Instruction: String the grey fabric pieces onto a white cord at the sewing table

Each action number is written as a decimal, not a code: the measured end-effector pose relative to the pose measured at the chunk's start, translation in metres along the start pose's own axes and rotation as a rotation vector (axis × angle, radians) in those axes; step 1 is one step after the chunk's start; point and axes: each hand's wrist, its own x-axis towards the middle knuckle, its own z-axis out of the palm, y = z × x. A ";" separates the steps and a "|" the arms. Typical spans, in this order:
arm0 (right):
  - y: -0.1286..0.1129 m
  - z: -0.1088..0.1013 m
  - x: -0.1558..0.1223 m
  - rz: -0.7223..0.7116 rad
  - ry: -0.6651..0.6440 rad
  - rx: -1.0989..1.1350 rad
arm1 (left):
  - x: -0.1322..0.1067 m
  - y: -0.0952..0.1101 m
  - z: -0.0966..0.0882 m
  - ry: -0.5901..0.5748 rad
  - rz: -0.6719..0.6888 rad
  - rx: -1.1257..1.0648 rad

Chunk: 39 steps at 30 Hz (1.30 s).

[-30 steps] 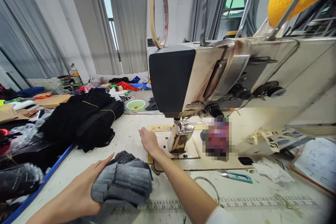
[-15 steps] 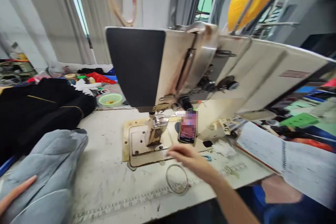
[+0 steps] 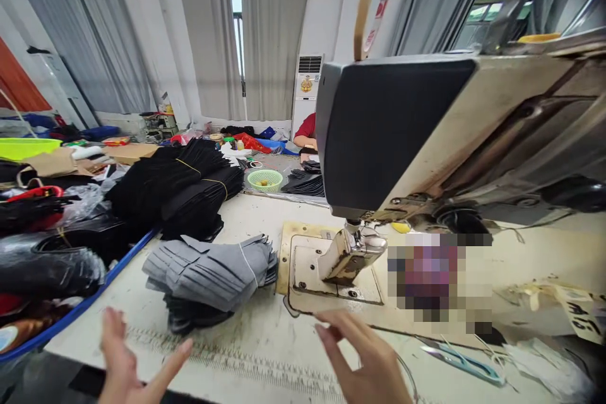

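One broad tabletop [image 3: 260, 209] is stretching out in front of me, and a sewing machine [image 3: 392, 132] is towering over its right half. Along the left side, a blue-rimmed container [image 3: 124, 264] is brimming with plastic-wrapped black goods [image 3: 42, 262]; I am not making out what is lying beneath them. Black stacks [image 3: 184, 183], tied with yellow bands, are lying just beyond a grey bundle [image 3: 203, 271]. That bundle, banded near its right end, is now resting on its own just left of the machine's base plate [image 3: 307, 246]: the left hand [image 3: 132, 360] is no longer touching it, so neither hand is working the pieces. The left hand is hovering nearer me, blurred, thumb spreading wide from its fingers, holding nothing. The right hand [image 3: 364, 360] is hanging before the machine, half curled, thumb standing off the fingers, nothing showing in its grasp. Farther back, a pale green basket [image 3: 250, 178] is holding a few small yellowish things. Turquoise snips [image 3: 454, 358] are lying at right.
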 end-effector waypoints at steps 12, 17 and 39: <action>-0.040 0.124 0.104 0.244 -0.206 0.009 | 0.208 0.120 0.024 -0.986 0.506 0.692; -0.035 0.134 0.068 0.308 -0.281 0.031 | 0.177 0.113 0.034 -1.102 0.416 0.903; 0.027 0.070 0.174 0.455 -0.229 0.485 | 0.063 0.059 0.036 -0.549 0.536 0.990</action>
